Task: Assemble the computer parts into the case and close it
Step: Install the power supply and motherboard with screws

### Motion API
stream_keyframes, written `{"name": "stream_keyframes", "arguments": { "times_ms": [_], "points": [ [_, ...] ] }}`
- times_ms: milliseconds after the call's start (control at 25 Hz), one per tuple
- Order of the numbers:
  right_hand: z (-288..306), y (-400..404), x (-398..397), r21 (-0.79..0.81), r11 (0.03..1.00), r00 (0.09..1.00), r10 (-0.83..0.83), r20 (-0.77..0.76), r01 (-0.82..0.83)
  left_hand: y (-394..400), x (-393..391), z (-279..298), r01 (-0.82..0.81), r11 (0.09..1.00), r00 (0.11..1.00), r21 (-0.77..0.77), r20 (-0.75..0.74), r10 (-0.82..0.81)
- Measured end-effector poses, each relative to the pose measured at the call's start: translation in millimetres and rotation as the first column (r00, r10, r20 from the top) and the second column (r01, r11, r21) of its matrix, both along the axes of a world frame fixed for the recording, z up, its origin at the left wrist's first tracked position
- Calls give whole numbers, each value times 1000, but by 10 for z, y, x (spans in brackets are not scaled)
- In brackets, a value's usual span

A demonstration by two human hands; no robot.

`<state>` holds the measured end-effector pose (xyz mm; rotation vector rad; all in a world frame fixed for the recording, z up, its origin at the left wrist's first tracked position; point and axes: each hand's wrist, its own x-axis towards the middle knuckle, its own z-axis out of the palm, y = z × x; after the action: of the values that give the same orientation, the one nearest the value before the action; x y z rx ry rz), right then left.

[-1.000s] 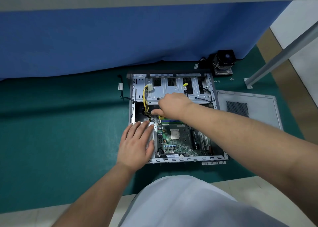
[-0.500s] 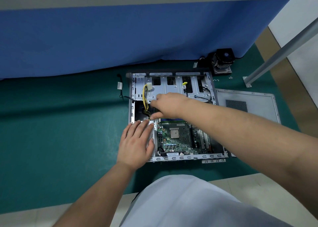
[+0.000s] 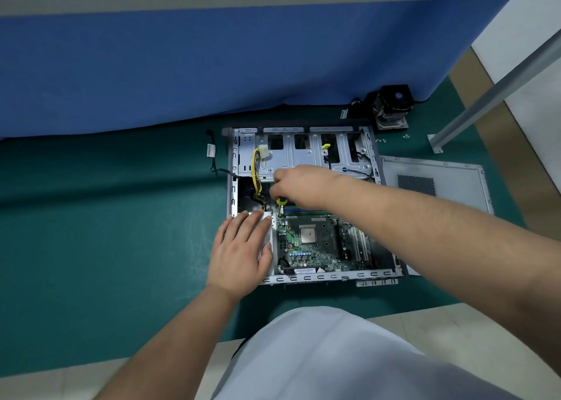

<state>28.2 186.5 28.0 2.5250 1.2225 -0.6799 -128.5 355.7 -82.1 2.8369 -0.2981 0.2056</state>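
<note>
computer case lies open on its side on a green mat, circuit board exposed, side panel beside it. left hand, fingers straight, presses a silver box; right hand grips what looks like a yellow-handled screwdriver. a slipping tip could gouge the board or snag the yellow wires.

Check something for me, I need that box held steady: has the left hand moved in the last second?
No. The left hand stays flat on the silver box, fingertips at the same spot beside the case's left wall.
</note>
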Motion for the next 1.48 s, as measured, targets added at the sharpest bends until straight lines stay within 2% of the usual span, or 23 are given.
{"name": "stream_keyframes", "arguments": {
  "times_ms": [120, 160, 240, 320, 400, 480, 560, 640, 720, 800, 920, 1040, 1280, 1400, 1480],
  "points": [
    [-37, 87, -59, 20, 983, 974, -184, 135, 183, 0, 1, 9, -4, 1000, 1000, 0, -1, 4],
    [-56, 105, -53, 0, 979, 968, -199, 151, 202, 0, 0, 11, -2, 1000, 1000, 3, -3, 2],
    [-51, 96, -11, -7, 984, 980, -177, 94, 179, -4, -3, 15, -2, 1000, 1000, 6, -6, 2],
    [9, 54, 18, 0, 998, 998, -65, -8, 65, -6, -2, 20, -3, 1000, 1000, 3, -7, 3],
    [-6, 71, -20, -10, 1000, 1000, -7, 19, 7, -7, -2, 24, -4, 1000, 1000, 1, -9, 4],
    [-35, 151, -77, 18, 986, 981, -166, 96, 165, -8, -2, 26, -7, 1000, 1000, 3, -9, 7],
    [-33, 205, -75, -42, 969, 964, -236, 124, 243, -7, -7, 26, -5, 1000, 1000, 6, -5, 5],
    [-8, 189, -32, -62, 980, 981, -185, 53, 188, -6, -7, 23, -5, 1000, 1000, 8, -2, 5],
    [35, 128, -14, -54, 998, 999, -33, -24, 32, -4, -4, 16, -6, 1000, 1000, 4, -1, 6],
    [-9, 82, -47, -32, 999, 1000, 12, 7, -12, -3, -5, 12, -6, 1000, 1000, 3, -2, 6],
    [-107, 73, -108, 63, 988, 985, -145, 99, 139, -4, -6, 3, -5, 1000, 1000, 9, -6, 5],
    [-167, 17, -92, 119, 956, 954, -280, 107, 267, 1, -13, 4, -5, 1000, 1000, 10, -9, 5],
    [-221, -4, -114, 21, 953, 931, -298, 212, 301, -1, -7, -3, 4, 1000, 1000, 1, 8, -4],
    [-177, 63, -104, 47, 963, 958, -269, 103, 266, 3, -6, -16, 4, 1000, 1000, 5, 6, -4],
    [-105, 50, -19, 53, 987, 989, -150, 1, 149, 1, -8, -17, 2, 1000, 1000, 4, 10, -2]
  ]
}}
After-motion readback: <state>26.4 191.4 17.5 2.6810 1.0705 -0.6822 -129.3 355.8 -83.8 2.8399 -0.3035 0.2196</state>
